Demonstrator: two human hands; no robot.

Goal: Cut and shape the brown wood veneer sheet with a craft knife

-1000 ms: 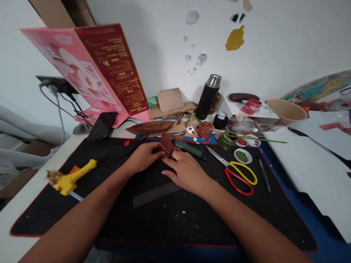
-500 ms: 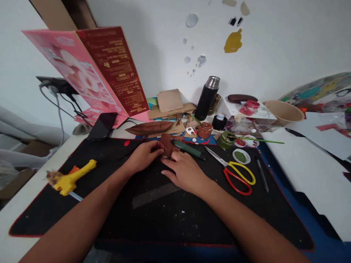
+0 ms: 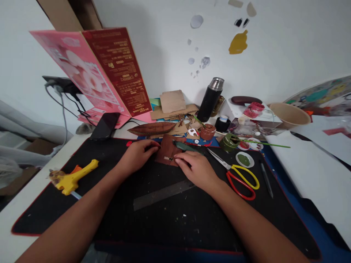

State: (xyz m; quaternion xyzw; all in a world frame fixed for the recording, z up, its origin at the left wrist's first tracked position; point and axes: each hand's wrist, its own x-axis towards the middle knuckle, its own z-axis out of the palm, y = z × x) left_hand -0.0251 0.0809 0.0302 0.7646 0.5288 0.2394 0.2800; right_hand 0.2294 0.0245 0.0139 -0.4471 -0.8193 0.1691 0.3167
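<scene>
A brown square piece [image 3: 168, 146] lies on the black mat [image 3: 161, 226], with a small pale-and-dark bit [image 3: 168, 158] near its lower edge. At its left side is my left hand [image 3: 139, 155], thumb and fingertips pressed together at the edge; whether they grip it is too small to tell. My right hand [image 3: 196, 168] rests at the piece's lower right corner, its fingers closed together near the edge, with what they hold hidden. Partly behind the right hand lies a dark green cutter [image 3: 185, 146]. A clear ruler [image 3: 161, 195] lies below the hands.
Red-and-yellow scissors [image 3: 233, 168], a paint lid [image 3: 245, 159] and a black pen [image 3: 265, 177] lie right. A yellow glue gun [image 3: 72, 176] is left. Behind stand paint jars [image 3: 207, 132], a flask [image 3: 211, 100], a phone [image 3: 105, 126] and a brown boat-shaped piece [image 3: 152, 128].
My hands have moved apart, the right one to the right and the left one slightly left. More of the brown piece and the small bit on it now shows.
</scene>
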